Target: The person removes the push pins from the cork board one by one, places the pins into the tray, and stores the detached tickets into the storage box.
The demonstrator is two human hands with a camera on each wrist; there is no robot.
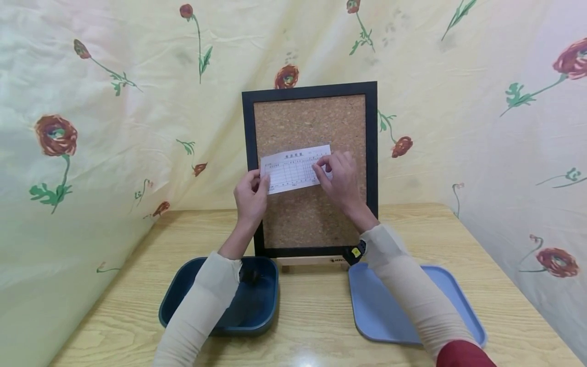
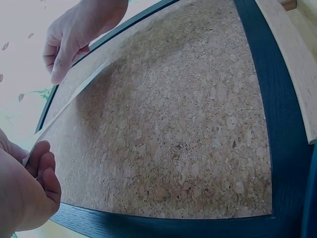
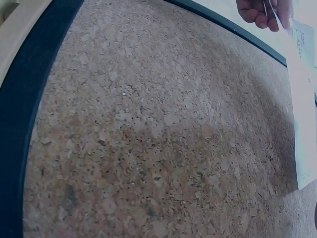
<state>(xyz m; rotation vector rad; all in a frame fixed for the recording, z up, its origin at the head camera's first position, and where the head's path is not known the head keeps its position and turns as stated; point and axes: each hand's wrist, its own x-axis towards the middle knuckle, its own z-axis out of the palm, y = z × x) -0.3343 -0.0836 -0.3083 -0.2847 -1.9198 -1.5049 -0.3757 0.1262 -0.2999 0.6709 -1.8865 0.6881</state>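
A white paper form (image 1: 288,171) with a printed table is held in front of the cork board (image 1: 312,219), slightly tilted, its right side higher. At its left edge my left hand (image 1: 251,196) pinches it between thumb and fingers. My right hand (image 1: 341,176) is at the form's right part, with thumb and index finger bent toward each other in front of it. Seen from the left wrist, the form (image 2: 74,94) shows edge-on, its far end close to the cork and the near end standing off. Whether the right fingertips hold something small, I cannot tell.
The board's black frame (image 1: 372,153) stands upright on a wooden stand (image 1: 312,261). A dark blue bin (image 1: 270,306) sits below my left forearm, and a light blue tray (image 1: 380,321) lies under the right one. Flowered cloth (image 1: 137,127) hangs behind the wooden table (image 1: 316,316).
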